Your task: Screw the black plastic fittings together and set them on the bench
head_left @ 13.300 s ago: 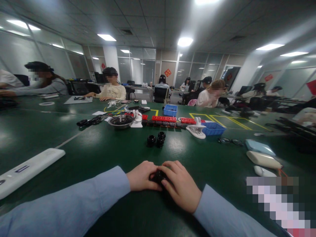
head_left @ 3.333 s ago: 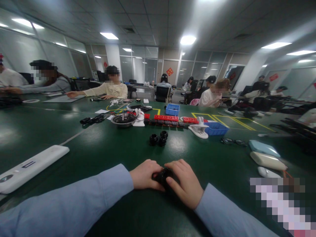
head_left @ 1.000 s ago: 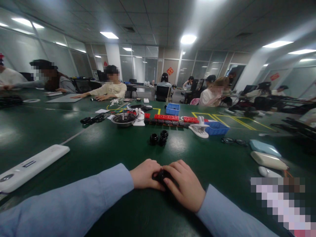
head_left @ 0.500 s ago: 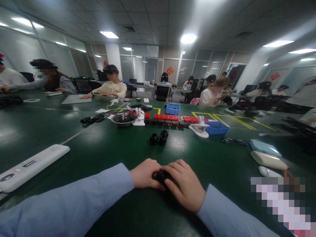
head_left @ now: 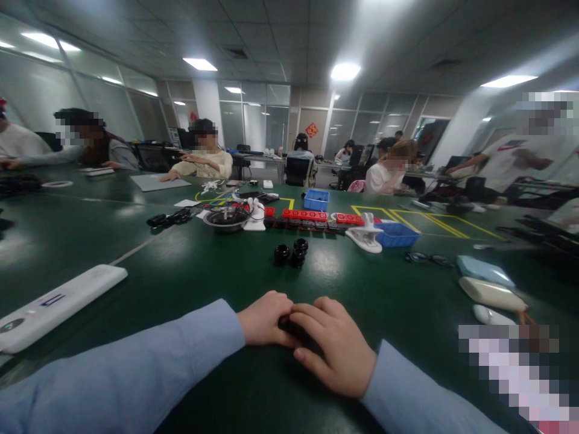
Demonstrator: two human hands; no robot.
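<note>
My left hand (head_left: 268,319) rests low over the green table, closed with its fingers wrapped round a small black part (head_left: 288,326). Most of that part is covered by both hands, so its kind is hidden. Against it from the right lies my right hand (head_left: 337,346), its fingers arched over the part and reaching the left fingertips. The right thumb stands apart from the fingers, with a dark gap between. Just beyond the hands, glossy black round parts (head_left: 282,255) stand in a close cluster.
A white power-strip-like case (head_left: 67,307) lies at left. Farther back are a metal bowl (head_left: 226,226), white clamps (head_left: 367,238), red blocks (head_left: 305,214) and a blue bin (head_left: 398,235). Glasses (head_left: 427,258) and cases (head_left: 486,271) lie at right. People sit around.
My right thumb has moved down and away from the black part, and the right fingers have opened out over it. The left hand stays put. A person now stands at far right.
</note>
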